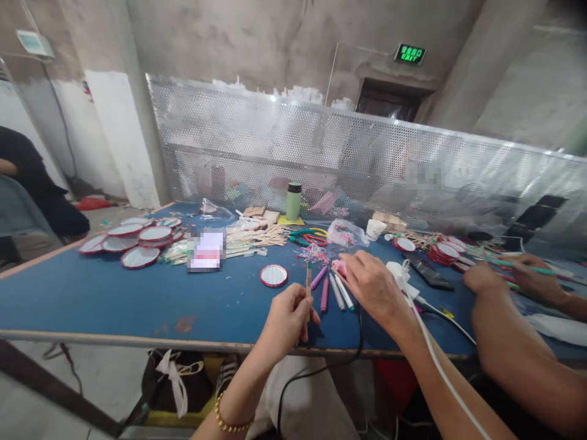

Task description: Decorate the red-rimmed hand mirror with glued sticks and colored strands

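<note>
Wooden stick [309,280], near the tabletop's [105,299] front edge, is pinched in my left hand [288,311], apart from my right hand [373,284]. Beside it lie a round lid [274,275], markers [324,294], and something pink [340,266] under right-hand fingers; gripped or not, I cannot tell.

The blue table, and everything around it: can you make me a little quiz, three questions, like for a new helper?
1. True or false: the person's left hand holds a green-tipped wooden stick.
2. What is under the green bottle with the black lid? (a) a paper cup (b) a yellow sheet (c) a phone
3. Fill in: the lit green wall sign reads ____ in English letters.

Key: 1. True. 2. b. 3. EXIT.
</note>
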Demonstrator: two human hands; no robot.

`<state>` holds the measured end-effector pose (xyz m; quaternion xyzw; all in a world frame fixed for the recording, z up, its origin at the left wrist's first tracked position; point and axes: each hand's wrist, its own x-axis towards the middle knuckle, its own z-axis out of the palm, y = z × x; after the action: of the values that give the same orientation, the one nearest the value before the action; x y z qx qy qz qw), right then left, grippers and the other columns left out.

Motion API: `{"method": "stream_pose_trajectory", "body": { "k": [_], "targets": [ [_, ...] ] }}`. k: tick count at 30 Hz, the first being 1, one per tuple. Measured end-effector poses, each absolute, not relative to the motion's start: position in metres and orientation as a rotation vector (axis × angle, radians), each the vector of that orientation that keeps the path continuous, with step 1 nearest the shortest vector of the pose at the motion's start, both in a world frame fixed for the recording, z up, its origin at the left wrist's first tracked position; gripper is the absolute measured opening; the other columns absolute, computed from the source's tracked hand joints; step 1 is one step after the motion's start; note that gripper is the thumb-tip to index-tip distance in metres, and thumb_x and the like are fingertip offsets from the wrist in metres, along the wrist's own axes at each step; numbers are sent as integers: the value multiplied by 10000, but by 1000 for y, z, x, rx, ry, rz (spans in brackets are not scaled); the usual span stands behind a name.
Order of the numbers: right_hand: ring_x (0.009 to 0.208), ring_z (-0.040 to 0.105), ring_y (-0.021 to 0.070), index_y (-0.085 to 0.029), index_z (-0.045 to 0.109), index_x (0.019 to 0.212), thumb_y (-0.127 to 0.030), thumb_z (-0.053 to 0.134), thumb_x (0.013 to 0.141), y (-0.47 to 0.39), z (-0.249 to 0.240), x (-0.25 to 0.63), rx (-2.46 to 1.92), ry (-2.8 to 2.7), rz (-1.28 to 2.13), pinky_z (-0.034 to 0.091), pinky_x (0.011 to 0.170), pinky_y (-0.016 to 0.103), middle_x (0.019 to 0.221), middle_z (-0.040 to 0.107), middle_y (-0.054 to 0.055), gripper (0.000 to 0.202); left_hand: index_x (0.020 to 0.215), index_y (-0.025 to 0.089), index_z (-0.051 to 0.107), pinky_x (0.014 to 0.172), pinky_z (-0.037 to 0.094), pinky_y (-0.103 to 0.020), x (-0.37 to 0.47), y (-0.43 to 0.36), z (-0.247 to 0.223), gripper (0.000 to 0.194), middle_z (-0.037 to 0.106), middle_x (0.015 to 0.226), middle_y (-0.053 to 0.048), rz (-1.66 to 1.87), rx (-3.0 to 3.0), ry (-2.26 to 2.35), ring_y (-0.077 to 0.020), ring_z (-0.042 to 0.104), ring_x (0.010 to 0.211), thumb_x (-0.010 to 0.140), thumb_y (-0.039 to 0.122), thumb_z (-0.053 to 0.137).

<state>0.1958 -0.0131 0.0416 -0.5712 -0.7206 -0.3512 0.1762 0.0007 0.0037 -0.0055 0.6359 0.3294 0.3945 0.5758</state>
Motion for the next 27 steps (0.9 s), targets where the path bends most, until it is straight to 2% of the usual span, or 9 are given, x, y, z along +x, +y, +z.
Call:
{"method": "stream_pose_trajectory", "body": {
  "k": [2,6,10,15,20,25,27],
  "targets": [
    [751,554,204,-143,668,1040,-186,480,965,-7,50,196,-1609,-2027,-1001,372,695,305,863,624,86,207,760,196,437,303,262,-159,1,4,-5,231,660,623,-11,938,1471,770,-61,442,300,812,417,478],
    [742,558,204,-172,671,825,-121,489,947,17,47,186,-1643,-2306,-943,363,691,325,777,626,66,225,762,195,437,302,262,-156,0,5,-2,245,660,626,-11,954,1463,771,-62,451,304,809,430,486],
    [816,563,205,-192,664,760,-89,462,945,40,28,187,-1555,-2497,-829,393,753,347,847,653,70,292,763,192,449,303,269,-156,-1,4,-2,248,661,628,-11,960,1473,761,-61,454,307,813,431,490],
    [903,555,198,-233,669,878,-120,458,966,53,11,195,-1365,-2543,-745,408,832,346,901,668,48,255,765,191,460,299,266,-158,0,3,-2,249,655,618,-7,965,1465,761,-60,443,304,812,433,493],
    [777,572,180,-205,636,807,-60,503,919,55,23,183,-1401,-2524,-899,399,731,306,790,653,27,226,753,190,463,296,266,-157,-1,3,-2,243,652,613,-3,970,1467,749,-60,444,302,814,421,505],
    [729,585,187,-152,631,964,-100,487,919,31,47,189,-1482,-2318,-980,393,666,293,819,650,73,160,725,184,462,295,224,-154,-2,0,0,323,622,575,11,1131,1343,729,-45,400,281,814,482,551],
    [729,588,181,-174,628,1051,-143,487,930,12,47,189,-1397,-2205,-925,412,663,278,847,655,62,188,715,180,465,300,210,-153,-2,0,-1,354,591,542,25,1219,1273,728,-36,369,278,816,503,570]
  ]
}}
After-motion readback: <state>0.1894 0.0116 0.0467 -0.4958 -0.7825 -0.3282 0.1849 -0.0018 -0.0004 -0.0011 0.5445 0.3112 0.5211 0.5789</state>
